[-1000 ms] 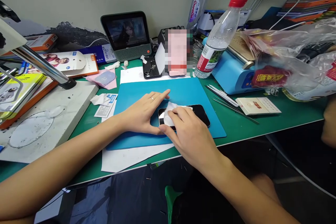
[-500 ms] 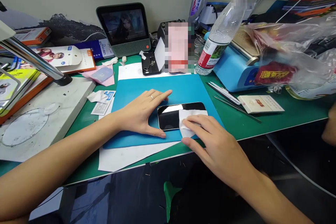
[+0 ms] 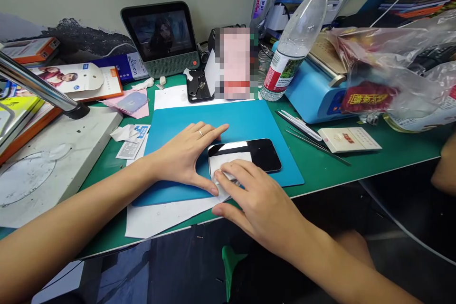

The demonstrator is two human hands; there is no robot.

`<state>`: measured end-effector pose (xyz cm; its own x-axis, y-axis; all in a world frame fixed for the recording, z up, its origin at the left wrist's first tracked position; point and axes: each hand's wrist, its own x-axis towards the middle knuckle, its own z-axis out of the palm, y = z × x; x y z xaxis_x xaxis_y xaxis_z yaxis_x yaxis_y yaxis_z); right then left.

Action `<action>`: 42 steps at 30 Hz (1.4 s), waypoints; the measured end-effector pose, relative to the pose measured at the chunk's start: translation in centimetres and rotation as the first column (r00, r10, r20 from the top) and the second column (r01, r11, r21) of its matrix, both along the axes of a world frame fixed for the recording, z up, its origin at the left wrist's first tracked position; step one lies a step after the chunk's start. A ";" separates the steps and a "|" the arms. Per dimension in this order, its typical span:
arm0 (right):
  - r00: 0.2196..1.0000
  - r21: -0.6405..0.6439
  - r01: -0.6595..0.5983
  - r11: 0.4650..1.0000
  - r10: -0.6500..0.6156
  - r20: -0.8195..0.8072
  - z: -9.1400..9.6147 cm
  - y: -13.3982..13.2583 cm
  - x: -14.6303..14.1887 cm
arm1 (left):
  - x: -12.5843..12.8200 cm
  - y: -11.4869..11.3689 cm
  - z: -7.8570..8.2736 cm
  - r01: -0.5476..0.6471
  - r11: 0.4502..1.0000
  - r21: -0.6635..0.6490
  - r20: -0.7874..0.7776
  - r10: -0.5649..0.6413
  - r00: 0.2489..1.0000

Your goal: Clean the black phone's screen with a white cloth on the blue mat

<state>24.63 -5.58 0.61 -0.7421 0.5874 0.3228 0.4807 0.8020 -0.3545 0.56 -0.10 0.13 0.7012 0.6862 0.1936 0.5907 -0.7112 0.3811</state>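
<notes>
Hands are both lying open: left hand [image 3: 185,156] bracing the left end of the phone [image 3: 258,152], right hand [image 3: 258,199] pressing a cloth [image 3: 221,172] onto it.

This is a phone-repair bench in a small workshop. A phone [image 3: 261,153] lies on a blue work mat [image 3: 249,118] spread over a green cutting mat [image 3: 392,152]. Tweezers [image 3: 299,126] and a blue bench machine [image 3: 313,95] sit beyond the right hand [image 3: 256,199], off to its right. Packaged screen protectors [image 3: 78,80] pile up well to the left of the left hand [image 3: 181,156], with torn wipe sachets [image 3: 133,140] near it.
</notes>
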 end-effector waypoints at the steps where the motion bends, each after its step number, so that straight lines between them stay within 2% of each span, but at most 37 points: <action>1: 1.000 -0.011 -0.008 1.000 0.008 -0.003 0.0 0.0 -0.1 | 0.0 0.0 0.0 0.001 1.000 -0.004 -0.003 -0.001 1.000; 5: 1.000 -0.023 -0.013 1.000 0.013 -0.023 -0.1 0.0 0.4 | -0.2 -0.1 0.0 -0.001 1.000 -0.007 -0.012 0.001 1.000; 12: 0.991 -0.023 0.105 0.994 -0.107 -0.082 -0.5 0.6 4.7 | -0.2 0.0 -0.1 0.012 1.000 0.009 -0.010 -0.012 1.000; 16: 0.989 0.005 0.116 0.993 -0.115 -0.096 -0.5 0.8 5.8 | -0.2 0.0 -0.1 0.020 1.000 0.018 -0.014 -0.020 1.000; 19: 0.989 0.059 0.116 0.992 -0.109 -0.099 -0.5 0.8 5.2 | -0.2 0.0 -0.1 0.025 0.999 0.021 -0.008 -0.025 1.000; 24: 0.997 0.123 0.059 0.991 -0.052 -0.060 -0.8 0.5 2.5 | -0.1 0.0 -0.2 0.030 0.999 0.020 0.002 -0.030 1.000; 29: 0.998 0.092 0.066 0.994 -0.064 -0.021 -1.2 -0.4 -0.2 | -0.3 -0.1 -0.3 0.034 0.999 0.014 -0.008 -0.034 0.999; 35: 0.998 -0.017 0.036 0.999 -0.035 0.058 -1.8 -1.1 -1.1 | -0.5 0.0 -0.3 0.043 0.999 0.014 -0.030 -0.042 0.999; 42: 0.994 -0.039 0.067 0.997 -0.063 0.093 -1.5 0.5 -2.3 | -0.2 -0.2 -0.2 0.044 0.999 0.029 -0.072 -0.042 0.997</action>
